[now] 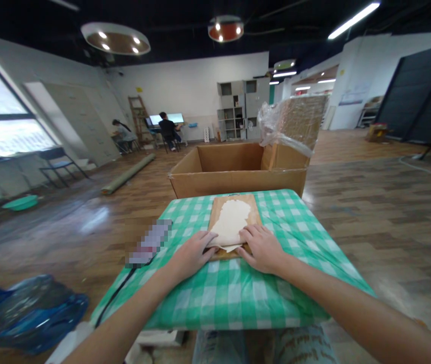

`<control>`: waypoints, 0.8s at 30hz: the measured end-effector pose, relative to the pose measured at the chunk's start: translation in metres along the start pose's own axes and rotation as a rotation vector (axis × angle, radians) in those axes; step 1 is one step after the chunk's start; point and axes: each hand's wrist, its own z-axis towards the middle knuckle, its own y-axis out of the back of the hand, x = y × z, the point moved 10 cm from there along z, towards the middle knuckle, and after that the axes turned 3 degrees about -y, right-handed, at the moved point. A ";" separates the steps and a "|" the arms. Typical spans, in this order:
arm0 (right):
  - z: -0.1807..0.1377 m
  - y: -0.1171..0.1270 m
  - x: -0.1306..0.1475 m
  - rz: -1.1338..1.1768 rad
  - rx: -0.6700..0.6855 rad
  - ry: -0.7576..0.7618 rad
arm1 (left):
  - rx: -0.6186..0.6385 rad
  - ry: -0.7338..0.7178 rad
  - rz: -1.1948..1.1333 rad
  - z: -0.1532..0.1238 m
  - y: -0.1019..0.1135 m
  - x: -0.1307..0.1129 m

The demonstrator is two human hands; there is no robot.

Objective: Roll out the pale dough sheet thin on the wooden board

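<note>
A flat, pale sheet of dough point(233, 218) with an uneven outline lies on a wooden board point(254, 206). Its near edge looks folded over, and a thin pointed flap shows beneath the fold. My left hand point(191, 254) holds the near left corner between fingertips and thumb. On the opposite side, my right hand point(264, 248) grips the near right corner, fingers on top and thumb lower down by the board. The undersides of both grips are hidden.
A green checked cloth point(276, 293) covers the small table. At its left lies a blurred-out phone-like device point(150, 243) with a black cable. A large open cardboard box point(238, 181) stands beyond. A big water bottle point(29, 311) is on the floor at left. Two people sit far off.
</note>
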 end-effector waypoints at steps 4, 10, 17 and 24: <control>0.012 -0.007 -0.013 -0.019 0.026 -0.005 | -0.019 -0.020 -0.041 0.012 -0.008 -0.002; 0.027 -0.012 -0.024 -0.064 0.102 0.103 | 0.033 -0.048 -0.070 0.021 -0.011 -0.003; 0.031 -0.016 -0.015 -0.254 0.246 0.207 | 0.002 -0.135 0.022 0.028 -0.006 -0.001; 0.040 -0.009 -0.034 -0.315 0.288 0.094 | -0.137 -0.181 0.158 0.030 0.004 -0.013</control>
